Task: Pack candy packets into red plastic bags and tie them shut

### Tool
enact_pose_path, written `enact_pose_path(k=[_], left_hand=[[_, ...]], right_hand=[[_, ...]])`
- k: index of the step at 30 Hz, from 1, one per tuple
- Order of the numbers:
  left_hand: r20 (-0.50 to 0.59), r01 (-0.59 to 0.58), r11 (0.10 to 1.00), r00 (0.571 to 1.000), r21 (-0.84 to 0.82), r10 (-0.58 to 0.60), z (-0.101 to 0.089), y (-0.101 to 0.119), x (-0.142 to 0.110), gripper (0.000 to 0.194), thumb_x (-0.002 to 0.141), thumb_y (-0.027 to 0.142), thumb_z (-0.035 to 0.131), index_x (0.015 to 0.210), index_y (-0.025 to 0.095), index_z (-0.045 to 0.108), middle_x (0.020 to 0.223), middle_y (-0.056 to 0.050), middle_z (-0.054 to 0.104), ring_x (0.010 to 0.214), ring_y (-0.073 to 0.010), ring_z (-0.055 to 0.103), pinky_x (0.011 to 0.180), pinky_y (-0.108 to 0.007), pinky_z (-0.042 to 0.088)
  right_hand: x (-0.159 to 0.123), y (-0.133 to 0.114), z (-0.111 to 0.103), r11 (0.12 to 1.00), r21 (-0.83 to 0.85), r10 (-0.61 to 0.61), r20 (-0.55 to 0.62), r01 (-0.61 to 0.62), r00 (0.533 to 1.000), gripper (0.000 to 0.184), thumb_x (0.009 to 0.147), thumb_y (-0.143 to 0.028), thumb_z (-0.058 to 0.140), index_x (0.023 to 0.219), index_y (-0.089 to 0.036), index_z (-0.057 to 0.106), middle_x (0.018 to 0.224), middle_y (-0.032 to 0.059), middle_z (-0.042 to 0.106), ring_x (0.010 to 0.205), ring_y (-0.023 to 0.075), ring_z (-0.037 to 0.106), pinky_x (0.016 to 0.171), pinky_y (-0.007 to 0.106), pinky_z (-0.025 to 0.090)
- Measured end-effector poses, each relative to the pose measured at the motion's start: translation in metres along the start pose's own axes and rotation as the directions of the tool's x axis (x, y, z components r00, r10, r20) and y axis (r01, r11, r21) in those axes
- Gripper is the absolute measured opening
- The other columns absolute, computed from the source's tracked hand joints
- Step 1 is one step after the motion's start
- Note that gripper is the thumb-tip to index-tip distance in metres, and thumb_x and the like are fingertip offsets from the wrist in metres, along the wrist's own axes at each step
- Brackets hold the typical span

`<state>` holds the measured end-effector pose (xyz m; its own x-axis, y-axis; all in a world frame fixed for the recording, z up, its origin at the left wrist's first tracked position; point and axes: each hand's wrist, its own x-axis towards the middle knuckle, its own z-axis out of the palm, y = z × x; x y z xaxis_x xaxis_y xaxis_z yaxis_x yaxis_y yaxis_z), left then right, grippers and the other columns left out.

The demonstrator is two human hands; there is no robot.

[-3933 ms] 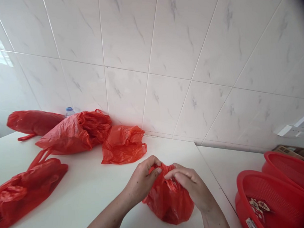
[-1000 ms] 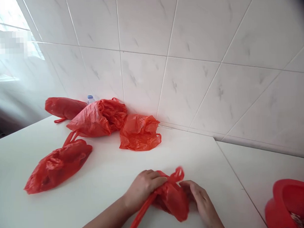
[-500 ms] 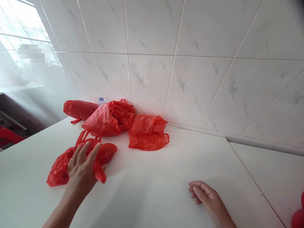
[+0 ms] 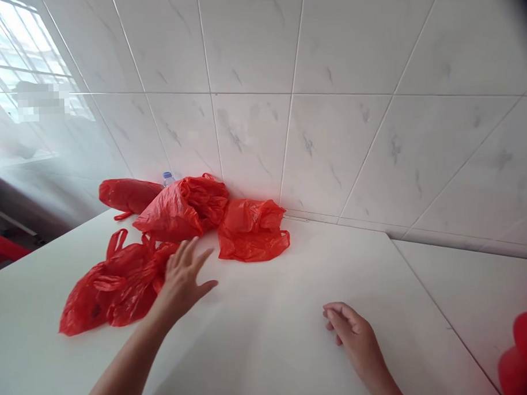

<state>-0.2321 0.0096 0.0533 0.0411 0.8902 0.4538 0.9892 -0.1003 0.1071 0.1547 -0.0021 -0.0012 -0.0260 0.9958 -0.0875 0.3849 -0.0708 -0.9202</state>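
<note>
My left hand [image 4: 184,281] is open, thumb and fingers spread, over the right side of a red plastic bag [image 4: 119,280]. The bag lies crumpled on the white table with its handle loops sticking up, and my hand hides part of it. Behind it a bulging red plastic bag [image 4: 175,209] leans near the tiled wall. A flatter red plastic bag [image 4: 251,229] lies to the right of my left hand, apart from it. My right hand [image 4: 348,327] rests low over the table, fingers curled in and the thumb against them, with nothing visible in it.
A long rolled red bag [image 4: 127,193] lies at the back left, with a blue-capped clear bottle [image 4: 168,178] partly hidden behind the bags. The white tabletop [image 4: 267,312] meets a tiled wall [image 4: 253,140]. A blurred red object [image 4: 524,355] sits at the lower right edge.
My left hand has let go of the crumpled front bag and moved right, fingers spreading. That bag now lies farther left. My right hand stays nearly still; the view has shifted slightly.
</note>
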Motion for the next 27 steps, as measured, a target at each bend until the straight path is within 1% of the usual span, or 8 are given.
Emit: enact_pose_path(k=[6, 10, 15, 19, 21, 23, 25, 27], left_hand=[[0.152, -0.088, 0.945, 0.978, -0.314, 0.141, 0.053, 0.075, 0.050, 0.060, 0.081, 0.032, 0.061, 0.136, 0.028, 0.040, 0.155, -0.009, 0.018, 0.141, -0.0309, 0.019, 0.108, -0.049, 0.032], [0.239, -0.063, 0.944, 0.960, -0.323, 0.146, 0.080, 0.099, 0.056, 0.067, 0.078, 0.039, 0.064, 0.138, 0.028, 0.038, 0.150, -0.014, 0.031, 0.138, -0.0405, 0.022, 0.104, -0.065, 0.026], [0.276, -0.153, 0.910, 0.922, -0.386, 0.272, 0.071, 0.104, 0.023, 0.048, 0.078, 0.033, 0.064, 0.124, 0.032, 0.053, 0.137, -0.007, 0.051, 0.128, -0.0347, 0.042, 0.104, -0.061, 0.028], [0.224, -0.238, 0.877, 0.908, -0.418, 0.353, 0.046, 0.112, -0.005, 0.019, 0.085, 0.023, 0.054, 0.101, 0.028, 0.062, 0.095, -0.001, 0.068, 0.089, -0.0196, 0.061, 0.105, -0.052, 0.030], [0.104, -0.311, 0.856, 0.918, -0.413, 0.384, 0.038, 0.117, -0.011, 0.015, 0.088, 0.019, 0.047, 0.088, 0.023, 0.062, 0.085, -0.001, 0.066, 0.077, -0.0159, 0.060, 0.104, -0.052, 0.030], [-0.066, -0.388, 0.828, 0.916, -0.404, 0.397, 0.035, 0.122, -0.010, 0.015, 0.088, 0.018, 0.046, 0.082, 0.020, 0.059, 0.096, -0.005, 0.065, 0.083, -0.0167, 0.060, 0.099, -0.047, 0.037], [-0.171, -0.414, 0.820, 0.910, -0.394, 0.378, 0.037, 0.126, -0.002, 0.011, 0.087, 0.020, 0.048, 0.090, 0.019, 0.059, 0.119, -0.011, 0.058, 0.102, -0.0213, 0.057, 0.096, -0.043, 0.041], [-0.130, -0.365, 0.849, 0.931, -0.382, 0.342, 0.045, 0.130, 0.009, 0.029, 0.085, 0.027, 0.054, 0.113, 0.020, 0.054, 0.139, -0.014, 0.044, 0.125, -0.0271, 0.043, 0.101, -0.046, 0.038]], right_hand=[[0.029, -0.014, 0.038, 0.942, -0.257, -0.278, -0.229, 0.217, 0.933, 0.027, 0.085, -0.038, 0.045, 0.104, -0.022, 0.056, 0.116, 0.0073, 0.056, 0.083, 0.0182, 0.060, 0.068, 0.032, 0.051], [0.041, -0.017, 0.048, 0.926, -0.299, -0.305, -0.227, 0.232, 0.925, 0.027, 0.086, -0.035, 0.045, 0.109, -0.024, 0.053, 0.118, 0.0064, 0.054, 0.085, 0.0182, 0.060, 0.067, 0.032, 0.052], [0.044, -0.014, 0.046, 0.889, -0.315, -0.430, -0.326, 0.333, 0.842, 0.027, 0.088, -0.035, 0.045, 0.111, -0.023, 0.053, 0.118, 0.0082, 0.052, 0.102, 0.0218, 0.055, 0.080, 0.038, 0.051], [0.043, -0.019, 0.045, 0.851, -0.326, -0.519, -0.397, 0.412, 0.757, 0.036, 0.088, -0.036, 0.049, 0.122, -0.022, 0.048, 0.124, 0.0104, 0.049, 0.116, 0.0246, 0.046, 0.095, 0.045, 0.043], [0.041, -0.023, 0.045, 0.861, -0.285, -0.505, -0.389, 0.421, 0.770, 0.044, 0.089, -0.037, 0.049, 0.130, -0.023, 0.041, 0.129, 0.0107, 0.047, 0.118, 0.0243, 0.045, 0.097, 0.045, 0.042], [0.038, -0.025, 0.046, 0.879, -0.237, -0.474, -0.344, 0.414, 0.810, 0.050, 0.090, -0.037, 0.046, 0.136, -0.026, 0.034, 0.136, 0.0098, 0.042, 0.123, 0.0239, 0.042, 0.098, 0.044, 0.042], [0.038, -0.024, 0.046, 0.897, -0.201, -0.438, -0.265, 0.395, 0.859, 0.053, 0.092, -0.037, 0.042, 0.142, -0.029, 0.027, 0.141, 0.0077, 0.038, 0.127, 0.0229, 0.039, 0.099, 0.041, 0.043], [0.040, -0.020, 0.047, 0.902, -0.195, -0.417, -0.163, 0.385, 0.894, 0.053, 0.092, -0.032, 0.039, 0.143, -0.031, 0.025, 0.142, 0.0059, 0.038, 0.129, 0.0217, 0.039, 0.099, 0.040, 0.044]])
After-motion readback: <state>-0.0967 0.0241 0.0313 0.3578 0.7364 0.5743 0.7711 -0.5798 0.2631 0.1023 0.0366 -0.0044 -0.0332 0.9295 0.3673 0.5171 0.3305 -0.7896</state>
